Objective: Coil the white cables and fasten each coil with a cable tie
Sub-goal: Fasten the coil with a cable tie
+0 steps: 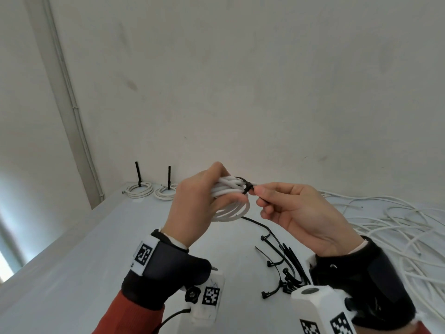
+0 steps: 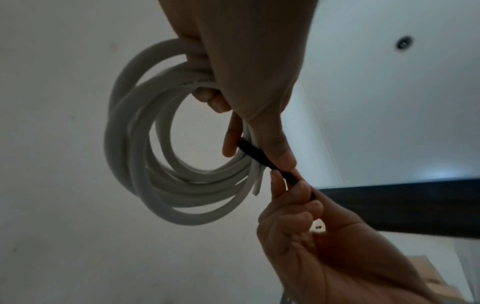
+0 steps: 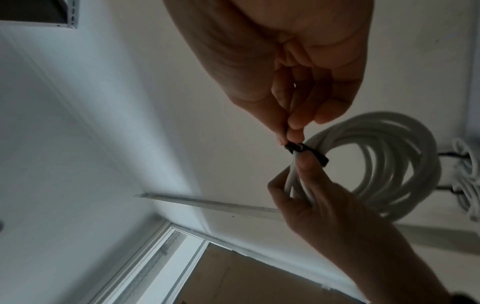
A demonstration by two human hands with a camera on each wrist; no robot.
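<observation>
While the tie [image 1: 246, 186] is arching a little proud of the coil [image 1: 231, 209] (not yet cinched, I judge), the likeliest trouble is a strand escaping the bundle. The left hand [image 1: 192, 208] is gripping the turns on one side of the tie only, and in the left wrist view cut ends are poking out just beside the band. A pull made before they are tucked in could be closing the tie round some turns and leaving others free. A second risk is the tail sliding from the right hand [image 1: 301, 213], since just the thumb and forefinger tips are pinching the thin strap, close to the head. A jerk there could be letting the coil spring open. Whether the tail is threaded through the head I cannot tell.

The coil is hanging in the air over the table [image 1: 96, 249], between the two hands, with the spare ties [image 1: 286, 268] lying below and to the right. The left hand is wrapping its fingers round the strands, thumb pressing just beside the tie. The right hand is reaching in from the right, palm turned upward, its other fingers curling loosely beneath.
</observation>
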